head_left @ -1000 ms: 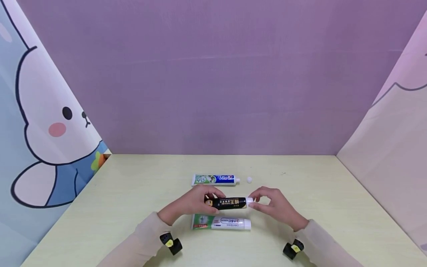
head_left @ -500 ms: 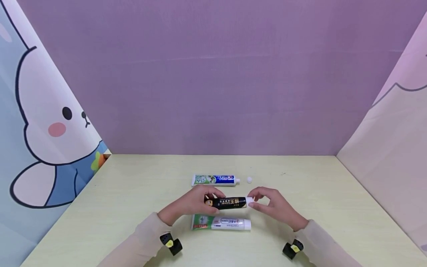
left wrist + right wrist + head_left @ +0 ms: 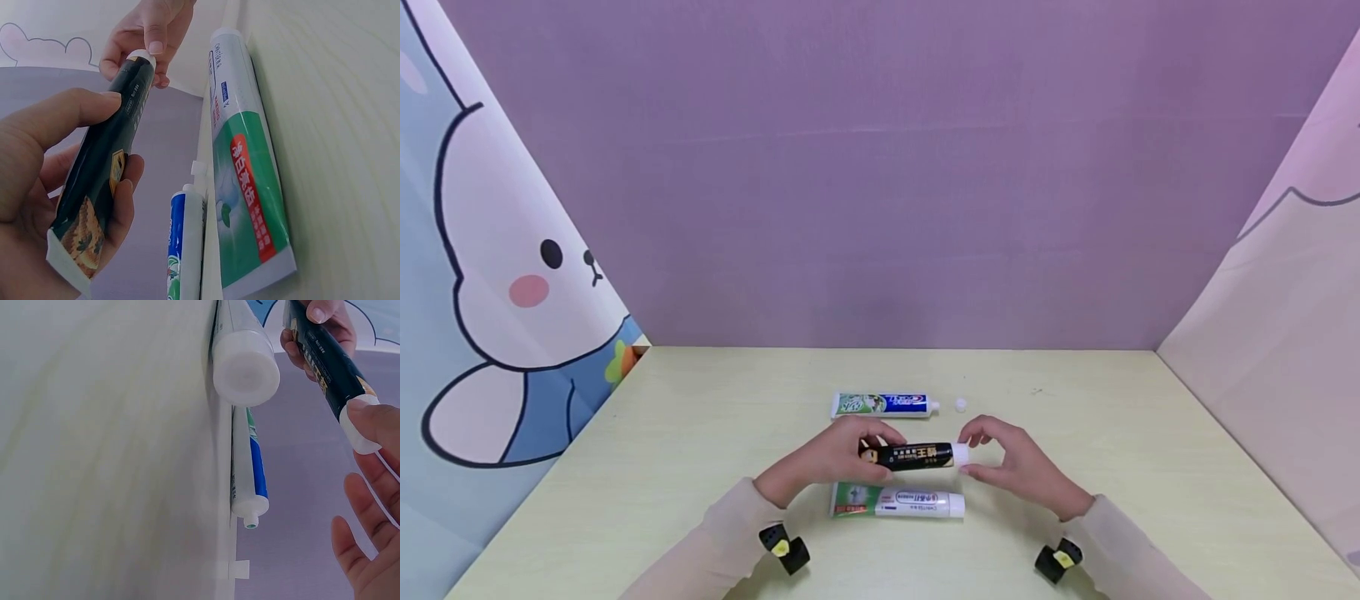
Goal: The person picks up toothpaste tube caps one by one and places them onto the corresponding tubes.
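Observation:
My left hand (image 3: 850, 450) grips a black toothpaste tube (image 3: 921, 456) with gold lettering, held level above the table with its white cap (image 3: 361, 428) pointing right. In the left wrist view, the thumb lies along the top of the tube and the fingers curl underneath. My right hand (image 3: 1018, 462) has its thumb and index fingertip on either side of that cap, its other fingers spread apart in the right wrist view. Nearer me, a green and white toothpaste tube (image 3: 898, 500) lies capped. Farther back lies a blue and green toothpaste tube (image 3: 883, 405), its nozzle uncovered.
A small white cap (image 3: 960, 405) sits on the pale table (image 3: 737, 392), just right of the uncovered nozzle. A purple panel (image 3: 880, 208) rises along the back edge, and a cartoon-printed cloth (image 3: 512, 333) hangs at the left.
The right thumb and index finger have spread slightly wider around the black tube's cap. The left hand and the tubes on the table have stayed in place.

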Tool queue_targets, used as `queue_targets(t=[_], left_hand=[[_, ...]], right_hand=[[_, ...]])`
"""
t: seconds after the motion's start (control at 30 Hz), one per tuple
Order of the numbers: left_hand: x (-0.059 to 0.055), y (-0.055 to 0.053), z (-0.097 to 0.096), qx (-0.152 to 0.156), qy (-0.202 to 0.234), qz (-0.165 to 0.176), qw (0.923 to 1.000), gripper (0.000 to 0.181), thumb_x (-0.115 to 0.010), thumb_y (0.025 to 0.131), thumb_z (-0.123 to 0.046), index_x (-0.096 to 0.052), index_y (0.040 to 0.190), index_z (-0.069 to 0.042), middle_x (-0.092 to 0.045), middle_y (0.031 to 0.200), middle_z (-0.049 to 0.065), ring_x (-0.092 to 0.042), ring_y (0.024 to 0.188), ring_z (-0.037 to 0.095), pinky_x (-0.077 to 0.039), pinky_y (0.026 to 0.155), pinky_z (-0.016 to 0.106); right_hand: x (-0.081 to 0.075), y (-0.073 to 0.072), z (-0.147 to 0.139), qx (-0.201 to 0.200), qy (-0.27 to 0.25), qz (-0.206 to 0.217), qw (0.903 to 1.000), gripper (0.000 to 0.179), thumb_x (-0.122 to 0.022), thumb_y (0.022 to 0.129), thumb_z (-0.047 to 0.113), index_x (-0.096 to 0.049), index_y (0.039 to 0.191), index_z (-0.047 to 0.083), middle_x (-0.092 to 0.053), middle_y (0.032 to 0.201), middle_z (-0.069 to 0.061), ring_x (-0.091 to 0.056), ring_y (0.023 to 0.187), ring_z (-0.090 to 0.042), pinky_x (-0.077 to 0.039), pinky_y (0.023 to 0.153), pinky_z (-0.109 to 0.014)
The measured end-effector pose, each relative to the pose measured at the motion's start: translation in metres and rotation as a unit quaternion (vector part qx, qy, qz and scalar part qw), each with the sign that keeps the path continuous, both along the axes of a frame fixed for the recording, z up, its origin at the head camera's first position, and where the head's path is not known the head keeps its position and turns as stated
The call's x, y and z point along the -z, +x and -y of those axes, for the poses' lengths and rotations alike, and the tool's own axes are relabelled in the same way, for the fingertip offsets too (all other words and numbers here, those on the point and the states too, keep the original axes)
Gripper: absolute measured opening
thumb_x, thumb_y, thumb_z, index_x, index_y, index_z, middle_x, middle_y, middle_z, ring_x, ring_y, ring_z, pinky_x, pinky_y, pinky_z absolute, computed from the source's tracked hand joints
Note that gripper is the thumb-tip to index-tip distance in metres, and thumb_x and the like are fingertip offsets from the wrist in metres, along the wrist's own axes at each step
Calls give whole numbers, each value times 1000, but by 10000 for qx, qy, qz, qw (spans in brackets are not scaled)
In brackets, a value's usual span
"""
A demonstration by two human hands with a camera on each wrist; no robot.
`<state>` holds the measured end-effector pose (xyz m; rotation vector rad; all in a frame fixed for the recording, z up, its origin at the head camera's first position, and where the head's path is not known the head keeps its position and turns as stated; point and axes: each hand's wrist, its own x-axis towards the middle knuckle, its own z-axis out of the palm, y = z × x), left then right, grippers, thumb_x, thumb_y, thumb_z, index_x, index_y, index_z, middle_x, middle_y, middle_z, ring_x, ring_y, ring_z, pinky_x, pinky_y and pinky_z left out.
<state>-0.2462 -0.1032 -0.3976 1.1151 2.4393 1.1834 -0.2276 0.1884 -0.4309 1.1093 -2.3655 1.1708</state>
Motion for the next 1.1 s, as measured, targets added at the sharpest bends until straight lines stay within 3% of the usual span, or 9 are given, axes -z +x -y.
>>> queue_targets(t=[0.3,0.57,1.1], left_hand=[[-1,2,1,19,-20,-44,10000,38,-75,75,-11,-67,113,-7,-65,106,3,-55,86,8,-49,67,23],[-3,3,1,23,-18,-21,10000,38,-74,75,-10,-67,112,-7,-66,104,4,-55,82,8,-48,64,22],[-4,3,1,-2,-32,-2,10000,38,-75,75,-11,-67,113,-8,-65,104,3,-55,84,9,-49,67,23]], right_hand=[[0,2,1,87,-18,-92,9999,36,-80,71,5,-60,101,11,-64,96,0,-57,86,-16,-49,75,-33],[0,2,-1,105,49,-178,9998,32,-79,74,9,-61,100,17,-63,95,6,-56,84,-12,-49,74,-32],[-2,4,-2,124,4,388,9992,22,-73,81,16,-64,101,20,-62,94,11,-58,84,-21,-50,71,-38]])
